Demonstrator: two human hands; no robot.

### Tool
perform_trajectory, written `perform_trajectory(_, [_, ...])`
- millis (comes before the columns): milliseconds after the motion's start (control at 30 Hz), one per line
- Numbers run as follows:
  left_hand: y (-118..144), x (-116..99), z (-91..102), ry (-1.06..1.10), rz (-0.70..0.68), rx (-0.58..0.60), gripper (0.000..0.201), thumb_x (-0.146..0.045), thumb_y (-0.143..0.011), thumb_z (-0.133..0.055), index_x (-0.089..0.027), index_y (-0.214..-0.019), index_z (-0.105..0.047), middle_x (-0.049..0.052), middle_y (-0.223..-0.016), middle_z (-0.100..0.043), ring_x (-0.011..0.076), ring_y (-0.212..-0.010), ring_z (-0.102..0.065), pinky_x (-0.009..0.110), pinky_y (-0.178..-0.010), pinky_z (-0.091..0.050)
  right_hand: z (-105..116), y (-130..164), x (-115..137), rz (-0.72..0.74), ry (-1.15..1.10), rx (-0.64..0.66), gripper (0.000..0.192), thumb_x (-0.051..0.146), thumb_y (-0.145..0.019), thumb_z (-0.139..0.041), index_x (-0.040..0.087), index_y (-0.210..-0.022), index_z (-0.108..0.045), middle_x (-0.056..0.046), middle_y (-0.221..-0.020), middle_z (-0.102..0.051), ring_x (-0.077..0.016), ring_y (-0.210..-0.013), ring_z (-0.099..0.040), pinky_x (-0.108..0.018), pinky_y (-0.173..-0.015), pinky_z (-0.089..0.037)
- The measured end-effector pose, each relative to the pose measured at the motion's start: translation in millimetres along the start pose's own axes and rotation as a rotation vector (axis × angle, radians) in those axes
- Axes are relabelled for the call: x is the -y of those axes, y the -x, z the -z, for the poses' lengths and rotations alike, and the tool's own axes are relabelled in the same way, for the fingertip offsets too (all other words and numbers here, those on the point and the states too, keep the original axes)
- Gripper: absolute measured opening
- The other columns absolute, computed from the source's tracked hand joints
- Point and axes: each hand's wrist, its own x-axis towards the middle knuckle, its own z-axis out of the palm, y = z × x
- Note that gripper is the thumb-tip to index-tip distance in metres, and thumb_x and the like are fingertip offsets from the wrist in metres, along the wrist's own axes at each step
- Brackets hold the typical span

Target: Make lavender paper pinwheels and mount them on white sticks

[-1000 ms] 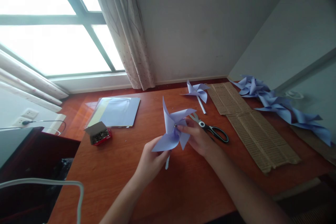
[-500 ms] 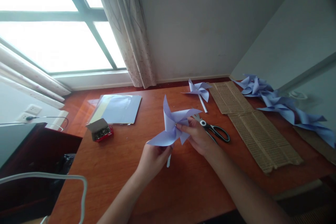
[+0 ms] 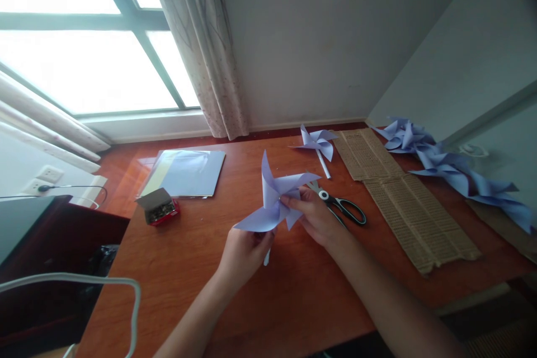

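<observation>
Between my hands is a pale lilac paper pinwheel (image 3: 273,213), held above the table with its blades facing me. My left hand (image 3: 246,249) is closed around its white stick, whose lower end pokes out below the fingers. With thumb at the pinwheel's centre and fingers behind the blades, my right hand (image 3: 314,212) pinches it. A small fastener at the centre is partly covered by that thumb. Scissors (image 3: 342,205) with black and white handles lie just right of my right hand, their blades partly hidden behind it.
Another pinwheel (image 3: 318,142) lies at the back, beside corrugated cardboard (image 3: 415,218). Several more lilac pinwheels (image 3: 457,170) are heaped at the right. On the left, a small open red box (image 3: 161,210) of metal pieces stands near sheets in a clear sleeve (image 3: 191,170). A white cable (image 3: 84,278) curves at lower left.
The view has shifted very slightly. Both hands keep the same hold on the pinwheel, and nothing else has visibly moved.
</observation>
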Motion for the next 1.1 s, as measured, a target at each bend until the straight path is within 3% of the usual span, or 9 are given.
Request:
perform_trajectory(700, [-0.9, -1.0, -1.1, 0.028, -0.019, 0.035, 0.024, -0.033, -0.092, -0.058, -0.017, -0.073, -0.059, 0.001, -0.066, -0.061, 0.0161, -0.063, -0.057, 0.027, -0.063, -0.044, -1.2, -1.0, 0.1, 0.038, 0.057, -0.027, 0.026, 0.033, -0.062, -0.092, 0.018, -0.077, -0.077, 0.001, -0.074, -0.073, -0.0143, -0.07, -0.061, -0.029, -0.073, -0.045])
perform_trajectory(900, [0.8, 3.4, -6.2, 0.123, 0.044, 0.026, 0.025, -0.037, -0.092, -0.059, -0.015, -0.083, -0.067, 0.007, -0.081, -0.072, 0.0209, -0.074, -0.065, 0.03, -0.072, -0.052, 2.4, -3.4, -4.9, 0.094, 0.147, -0.016, 0.024, 0.036, -0.07, -0.088, 0.022, -0.088, -0.078, -0.001, -0.087, -0.076, -0.0201, -0.082, -0.066, -0.033, -0.078, -0.049])
perform_trajectory(1100, [-0.5, 0.4, -3.8, 0.133, 0.039, 0.0, 0.021, -0.032, -0.089, -0.063, -0.015, -0.079, -0.068, 0.004, -0.075, -0.071, 0.0188, -0.069, -0.063, 0.027, -0.066, -0.05, 2.4, -2.5, -4.4, 0.074, 0.117, -0.009, 0.026, 0.034, -0.069, -0.088, 0.022, -0.089, -0.077, -0.001, -0.088, -0.075, -0.0209, -0.084, -0.066, -0.032, -0.078, -0.048])
